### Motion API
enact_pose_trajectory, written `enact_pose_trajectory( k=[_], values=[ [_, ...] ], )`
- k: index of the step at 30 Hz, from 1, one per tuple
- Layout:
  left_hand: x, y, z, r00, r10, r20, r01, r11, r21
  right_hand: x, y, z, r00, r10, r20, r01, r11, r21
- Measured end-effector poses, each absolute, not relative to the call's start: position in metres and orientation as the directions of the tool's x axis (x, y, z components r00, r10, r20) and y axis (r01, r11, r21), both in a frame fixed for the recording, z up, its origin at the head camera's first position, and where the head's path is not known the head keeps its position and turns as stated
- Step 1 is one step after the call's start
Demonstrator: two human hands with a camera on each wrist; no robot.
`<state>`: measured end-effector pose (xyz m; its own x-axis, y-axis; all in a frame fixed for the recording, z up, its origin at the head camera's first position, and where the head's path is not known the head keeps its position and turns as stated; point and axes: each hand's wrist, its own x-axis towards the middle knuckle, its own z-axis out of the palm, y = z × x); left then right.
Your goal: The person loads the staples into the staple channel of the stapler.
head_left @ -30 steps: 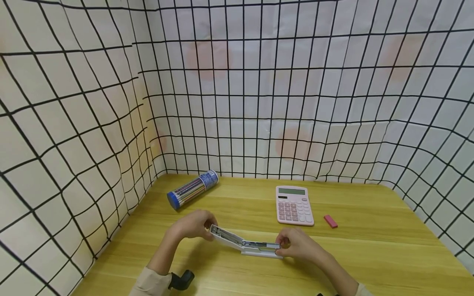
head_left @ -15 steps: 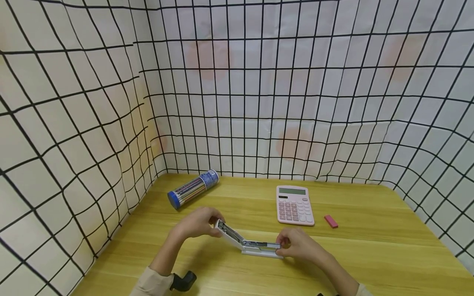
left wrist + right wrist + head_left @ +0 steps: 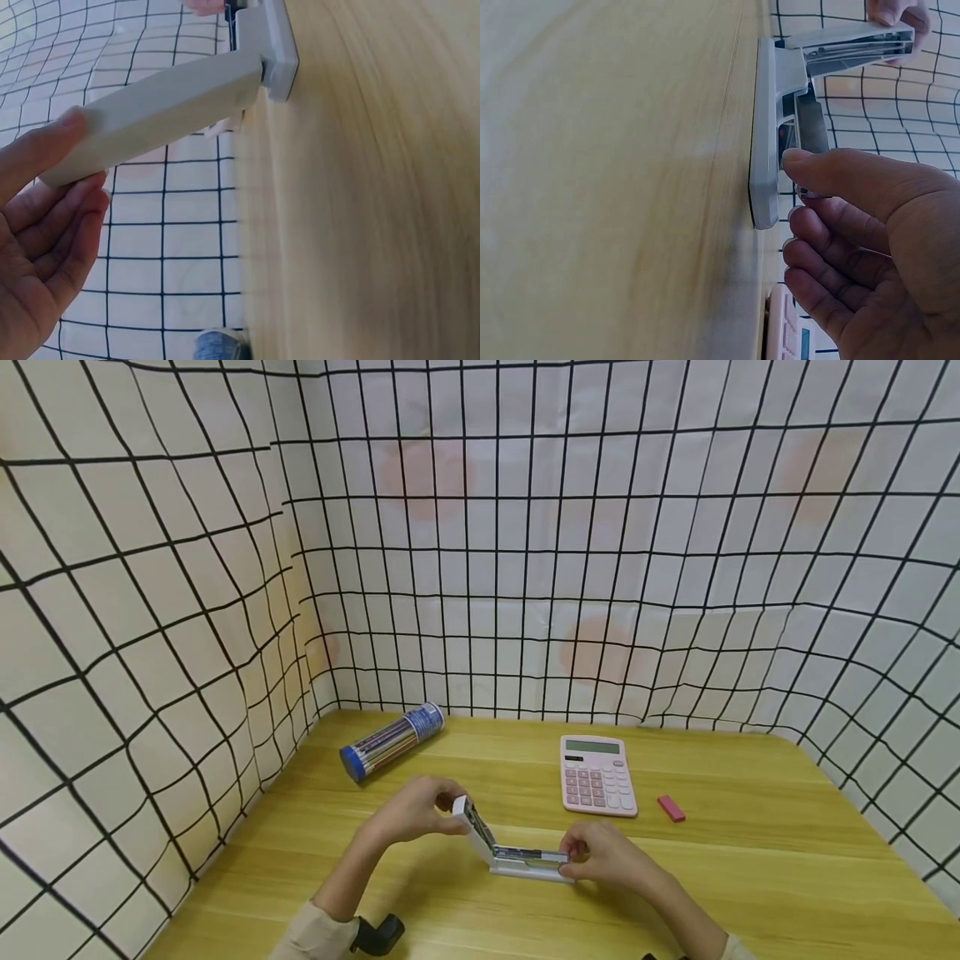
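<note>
A white stapler [image 3: 531, 872] lies opened out on the table, its top cover swung up and back to the left and its metal staple channel [image 3: 517, 853] bared. My left hand [image 3: 423, 810] pinches the free end of the raised cover [image 3: 165, 105] between thumb and fingers. At the other end, my right hand [image 3: 603, 858] pinches the tip of the staple channel, thumb on the near side, as the right wrist view shows. The stapler's base [image 3: 763, 142] rests flat on the wood under that hand.
Behind the hands, a pink calculator [image 3: 597, 777] lies on the wooden table [image 3: 720, 860], with a small red block [image 3: 671, 808] to its right. A clear tube of pencils [image 3: 392, 743] with a blue cap lies back left. Grid-patterned cloth walls [image 3: 525, 568] enclose the table.
My left hand has moved right and slightly up, tilting the stapler's cover from a low slant to a steeper one. The right hand and the base have stayed put.
</note>
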<state>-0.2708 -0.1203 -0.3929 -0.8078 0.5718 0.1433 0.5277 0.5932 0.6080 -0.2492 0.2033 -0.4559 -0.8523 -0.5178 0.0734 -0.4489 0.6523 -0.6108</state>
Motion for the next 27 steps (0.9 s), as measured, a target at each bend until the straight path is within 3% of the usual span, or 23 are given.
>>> enact_pose_trajectory(
  k=[27],
  values=[
    [-0.27,-0.094,-0.396,-0.792,0.58,0.191,0.542,0.523,0.658,-0.251,0.204,-0.458,-0.847,-0.526,0.073,-0.453,0.644,-0.617]
  ],
)
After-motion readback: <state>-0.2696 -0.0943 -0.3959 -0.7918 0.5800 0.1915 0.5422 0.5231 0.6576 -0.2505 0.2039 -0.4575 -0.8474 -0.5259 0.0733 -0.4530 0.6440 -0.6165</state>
